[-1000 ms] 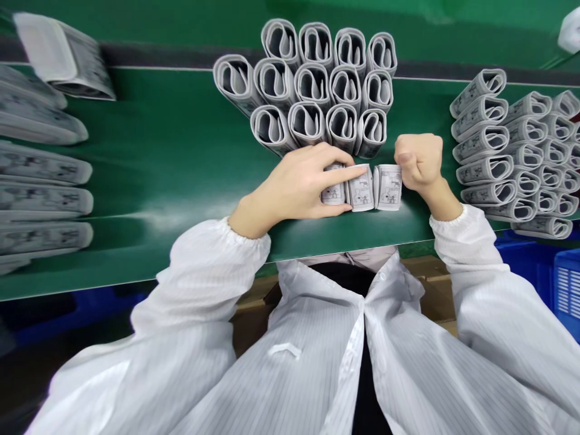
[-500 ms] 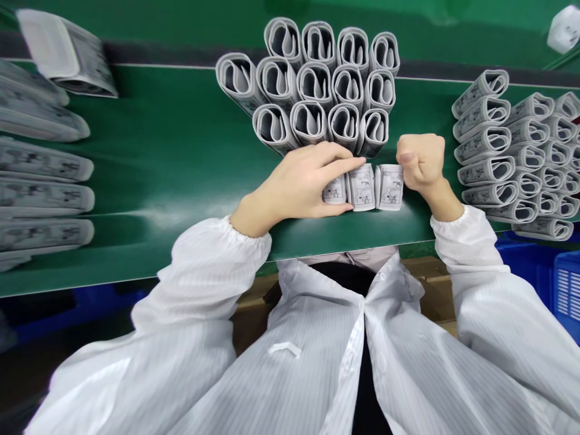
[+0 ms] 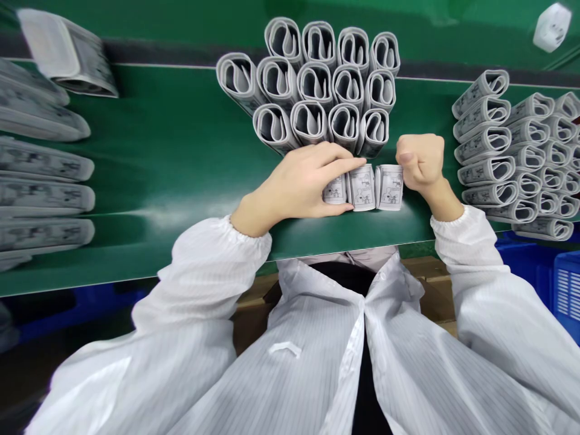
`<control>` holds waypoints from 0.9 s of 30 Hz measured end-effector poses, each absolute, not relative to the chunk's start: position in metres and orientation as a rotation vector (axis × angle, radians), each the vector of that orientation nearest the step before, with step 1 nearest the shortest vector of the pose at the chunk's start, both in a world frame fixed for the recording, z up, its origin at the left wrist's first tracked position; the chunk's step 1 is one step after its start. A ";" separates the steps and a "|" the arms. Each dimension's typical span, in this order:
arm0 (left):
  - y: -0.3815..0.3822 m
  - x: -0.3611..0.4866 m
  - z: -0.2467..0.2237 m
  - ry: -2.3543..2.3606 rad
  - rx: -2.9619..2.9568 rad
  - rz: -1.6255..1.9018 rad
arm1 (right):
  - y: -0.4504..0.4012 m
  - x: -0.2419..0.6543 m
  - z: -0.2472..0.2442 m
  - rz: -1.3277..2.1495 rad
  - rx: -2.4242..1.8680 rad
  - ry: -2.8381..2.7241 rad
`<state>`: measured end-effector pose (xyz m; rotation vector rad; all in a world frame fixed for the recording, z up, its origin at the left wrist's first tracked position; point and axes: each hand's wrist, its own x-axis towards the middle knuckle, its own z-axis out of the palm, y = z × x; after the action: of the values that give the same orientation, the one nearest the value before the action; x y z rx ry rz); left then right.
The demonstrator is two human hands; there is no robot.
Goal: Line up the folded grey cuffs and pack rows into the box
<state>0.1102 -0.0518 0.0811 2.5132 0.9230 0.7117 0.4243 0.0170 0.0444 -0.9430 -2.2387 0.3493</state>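
Note:
Folded printed paper bundles (image 3: pixel 362 188) lie in a short row near the front edge of the green table (image 3: pixel 136 157). My left hand (image 3: pixel 308 180) is wrapped over the left end of that row, its thumb and fingers gripping the leftmost bundle, which is partly covered. At the row's right end my right hand (image 3: pixel 421 162) is a closed fist beside the last bundle (image 3: pixel 390 187); whether anything is inside the fist is hidden. Just beyond the hands stand several folded bundles (image 3: pixel 314 84) in rows, open coiled ends showing.
More bundles are stacked at the right (image 3: pixel 484 142) and at the left (image 3: pixel 43 196). One larger bundle (image 3: pixel 81 57) sits at the back left. A white object (image 3: pixel 551 27) is on the green surface at the top right. Blue crates (image 3: pixel 567 290) stand below the table's right side.
The white object at the top right has moved a little to the left. Both hands and the bundles have stayed in place.

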 end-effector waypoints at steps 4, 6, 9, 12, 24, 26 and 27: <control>-0.052 0.111 0.083 0.955 2.514 0.672 | 0.017 0.424 0.044 0.303 -0.872 -2.232; -0.052 0.111 0.083 0.948 2.526 0.679 | 0.017 0.423 0.044 0.292 -0.870 -2.236; -0.052 0.111 0.083 0.944 2.530 0.689 | 0.016 0.423 0.046 0.266 -0.811 -2.222; -0.052 0.112 0.083 0.962 2.498 0.679 | 0.015 0.421 0.049 0.242 -0.708 -2.187; -0.065 0.056 0.074 0.957 2.387 1.224 | 0.016 0.423 0.052 0.374 -0.869 -2.210; -0.073 0.042 0.065 1.081 2.371 1.309 | 0.016 0.424 0.052 0.418 -0.904 -2.213; -0.076 0.037 0.061 1.142 2.347 1.291 | 0.016 0.424 0.052 0.429 -0.913 -2.216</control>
<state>0.0366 -0.0758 0.0614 2.3465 1.1420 1.2905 0.4243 0.0160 0.0521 -0.9130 -2.2164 0.4293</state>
